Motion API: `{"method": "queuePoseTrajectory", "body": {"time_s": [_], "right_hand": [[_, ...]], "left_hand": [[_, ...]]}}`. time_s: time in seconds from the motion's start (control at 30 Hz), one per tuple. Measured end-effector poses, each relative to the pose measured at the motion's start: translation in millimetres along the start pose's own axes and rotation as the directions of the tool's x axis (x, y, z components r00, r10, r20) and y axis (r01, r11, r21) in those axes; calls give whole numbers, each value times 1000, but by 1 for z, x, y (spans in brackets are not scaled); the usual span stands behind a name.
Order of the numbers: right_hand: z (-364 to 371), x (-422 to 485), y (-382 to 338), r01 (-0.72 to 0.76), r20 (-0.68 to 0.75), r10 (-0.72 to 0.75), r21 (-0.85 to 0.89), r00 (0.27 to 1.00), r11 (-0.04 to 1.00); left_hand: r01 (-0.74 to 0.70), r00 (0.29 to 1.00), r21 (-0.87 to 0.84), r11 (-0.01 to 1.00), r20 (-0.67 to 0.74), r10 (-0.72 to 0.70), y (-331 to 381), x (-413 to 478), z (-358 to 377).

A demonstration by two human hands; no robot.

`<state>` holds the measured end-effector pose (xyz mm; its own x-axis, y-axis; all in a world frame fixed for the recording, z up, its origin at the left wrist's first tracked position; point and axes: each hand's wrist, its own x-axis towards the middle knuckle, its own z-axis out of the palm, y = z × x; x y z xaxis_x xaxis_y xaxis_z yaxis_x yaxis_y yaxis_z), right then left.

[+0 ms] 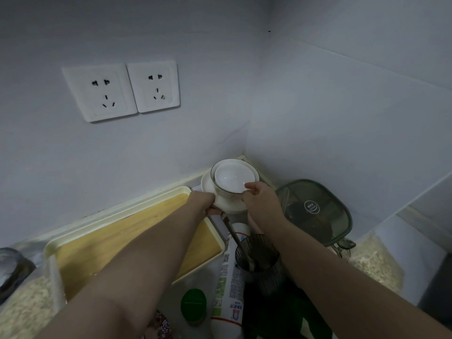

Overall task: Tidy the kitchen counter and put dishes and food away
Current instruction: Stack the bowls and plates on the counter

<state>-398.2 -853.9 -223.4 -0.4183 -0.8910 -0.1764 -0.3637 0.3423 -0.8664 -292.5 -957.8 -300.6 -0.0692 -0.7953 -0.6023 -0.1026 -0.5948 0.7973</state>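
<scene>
Head view: two nested white ceramic bowls (pixel 232 178) on white round plate (pixel 231 206), at back corner of counter by wall, between cream-rimmed wooden tray (pixel 137 231) and green lidded container (pixel 315 209). Left hand (pixel 201 204) grips plate's left edge, fingers curled under. Right hand (pixel 263 204) pinches bowl rim, thumb on top. Cannot tell whether stack is lifted.

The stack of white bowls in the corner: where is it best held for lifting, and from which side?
Grip the bottom dish under its wide rim, from left and right together. The dark-rimmed bowl and small bowl only nest in it, so lifting those would probably split the stack. The left hand holds that rim; the right hand pinches the small bowl's edge.
</scene>
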Motion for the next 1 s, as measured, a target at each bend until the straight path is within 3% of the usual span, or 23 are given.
{"method": "queuePoseTrajectory", "body": {"time_s": [0.13, 0.63, 1.0], "right_hand": [[-2, -2, -5, -5, -22, 6, 22, 1000, 1000], [-27, -40, -43, 7, -215, -1, 26, 977, 1000], [-23, -112, -78, -93, -177, 169, 375, 970, 922]], "left_hand": [[-8, 1000, -94, 996, 24, 11, 12, -11, -7], [-145, 987, -54, 988, 66, 149, 67, -90, -47], [-137, 974, -71, 988, 172, 147, 62, -193, -96]]}}
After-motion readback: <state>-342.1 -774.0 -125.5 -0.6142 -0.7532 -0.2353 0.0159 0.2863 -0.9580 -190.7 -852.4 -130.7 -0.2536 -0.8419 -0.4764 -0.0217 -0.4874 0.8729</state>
